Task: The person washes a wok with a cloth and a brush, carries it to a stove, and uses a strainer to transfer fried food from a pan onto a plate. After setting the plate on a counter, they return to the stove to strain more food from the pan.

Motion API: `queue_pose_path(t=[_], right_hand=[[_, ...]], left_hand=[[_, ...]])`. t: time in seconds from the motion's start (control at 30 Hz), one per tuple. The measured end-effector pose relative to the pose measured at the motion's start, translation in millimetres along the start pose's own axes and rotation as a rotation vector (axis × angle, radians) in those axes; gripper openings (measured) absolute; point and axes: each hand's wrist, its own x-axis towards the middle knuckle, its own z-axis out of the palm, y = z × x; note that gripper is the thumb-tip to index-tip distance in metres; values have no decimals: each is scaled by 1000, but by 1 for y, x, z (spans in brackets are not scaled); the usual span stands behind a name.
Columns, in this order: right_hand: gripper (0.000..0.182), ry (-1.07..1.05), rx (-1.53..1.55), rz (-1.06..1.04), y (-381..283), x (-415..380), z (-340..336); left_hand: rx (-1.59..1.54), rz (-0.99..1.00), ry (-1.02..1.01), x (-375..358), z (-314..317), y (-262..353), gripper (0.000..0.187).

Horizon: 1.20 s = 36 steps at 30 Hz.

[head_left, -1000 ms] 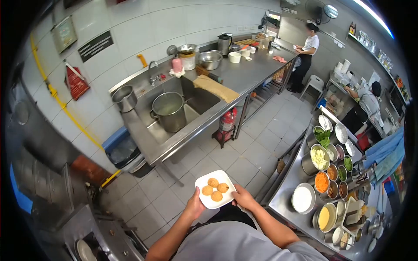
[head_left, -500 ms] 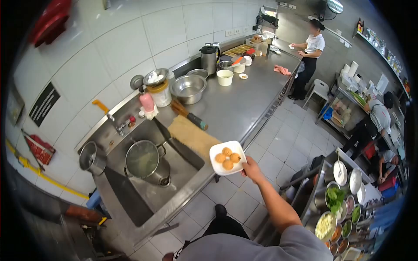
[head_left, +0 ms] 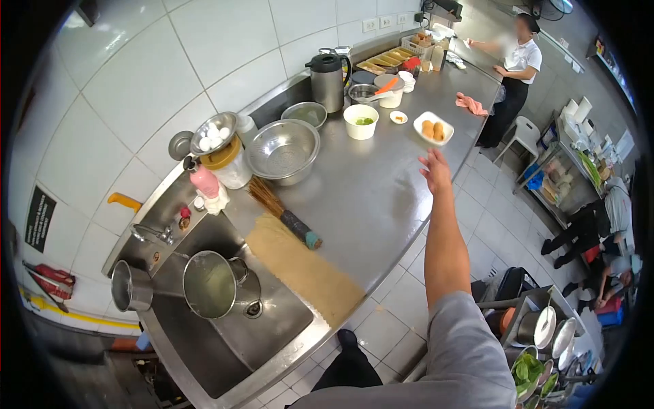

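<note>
A small white square dish (head_left: 447, 129) rests on the steel counter (head_left: 381, 198), with round golden-brown fried balls (head_left: 437, 131) in it. Just short of the dish, my right hand (head_left: 434, 170) is stretched out with its fingers apart and nothing in them. A narrow strip of counter shows between fingertips and dish. To the left of the dish are a tiny saucer (head_left: 398, 118) with orange bits and a white tub (head_left: 360, 129) holding something green. My left hand is out of view.
A sink (head_left: 286, 327) holds a large pot (head_left: 210, 285). Beside it lie a tan cloth (head_left: 300, 269) and a bundled whisk broom (head_left: 293, 225). A metal bowl (head_left: 283, 150) and a steel jug (head_left: 328, 85) line the wall. A co-worker (head_left: 521, 65) stands at the counter's far end.
My right hand has carried the dish of fried balls forward over the counter, set it down and let go. My view has moved closer to the counter.
</note>
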Motion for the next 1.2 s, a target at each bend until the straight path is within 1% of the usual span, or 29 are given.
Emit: queue_pose_path(t=[0.03, 0.07, 0.13, 0.17, 0.23, 0.3, 0.37, 0.43, 0.5, 0.53, 0.57, 0.6, 0.63, 0.67, 0.7, 0.73, 0.8, 0.87, 0.9, 0.93, 0.97, 1.0, 1.07, 1.1, 1.17, 1.2], right_hand=[[43, -45, -58, -35, -2, 1, 6], [43, -41, -62, -39, -3, -2, 11], [46, -176, -194, 35, -2, -11, 15], [46, -174, -196, 29, -1, -21, 14], [46, -256, -201, 76, 5, -56, 9], [46, -269, -148, 116, 6, -98, -3], [47, -213, -88, 158, 13, -145, -28], [47, -127, 39, 178, 26, -200, -59], [37, 32, 146, 271, 57, -257, -96], [29, -9, 145, 353, 98, -279, -133], [24, -7, -35, 453, 135, -309, -162], [25, -151, -464, 555, 174, -344, -201], [29, -616, -1278, 224, 249, -370, -282], [18, -742, -1267, 1082, 245, -401, -282], [16, -791, -1142, 1944, 232, -431, -275], [16, -851, -1198, 1938, 218, -462, -266], [23, -891, -1092, 1566, 182, -514, -247], [20, -934, -1219, 1492, 181, -516, -219], [18, -997, -1040, 1692, 278, -469, -283], [32, -1054, -860, 1890, 369, -426, -343], [35, -1200, -1279, 1510, 302, -445, -260], [39, -1230, -1468, 1316, 269, -455, -187], [49, -1347, -1597, 1131, 240, -474, -91], [49, -1385, -1630, 1104, 241, -488, -58], [37, -1808, -1733, 788, 250, -523, -3], [37, -1877, -1755, 751, 258, -548, 17]], left_hand=[[-3, -1, -6, 2, 3, 4, 38], [2, -1, -11, 2, 5, 7, 38], [6, 3, -21, 6, 9, 12, 38], [6, 3, -31, 7, 10, 13, 38], [14, 12, -43, 10, 11, 13, 38], [15, 25, -58, 13, 14, 12, 38], [13, 42, -76, 17, 18, 9, 38], [5, 58, -90, 19, 20, 0, 38], [1, 86, -111, 22, 24, -12, 38], [1, 102, -123, 22, 24, -21, 38], [9, 124, -139, 25, 26, -32, 38], [9, 143, -153, 26, 28, -42, 38], [14, 167, -170, 27, 30, -59, 38], [31, 206, -193, 32, 33, -73, 38], [39, 239, -213, 34, 36, -88, 37], [40, 272, -231, 35, 39, -105, 37], [38, 333, -268, 35, 46, -142, 37], [16, 373, -288, 35, 53, -177, 37], [-8, 379, -290, 33, 56, -189, 37], [-37, 379, -286, 33, 58, -203, 37], [-66, 374, -276, 32, 59, -218, 37], [-69, 381, -258, 29, 58, -229, 37], [48, 434, -131, -11, 37, -235, 36], [-240, 298, -215, 24, 46, -290, 39], [-406, 175, 0, 43, 59, -347, 48], [-472, 110, 102, 48, 66, -374, 51]])
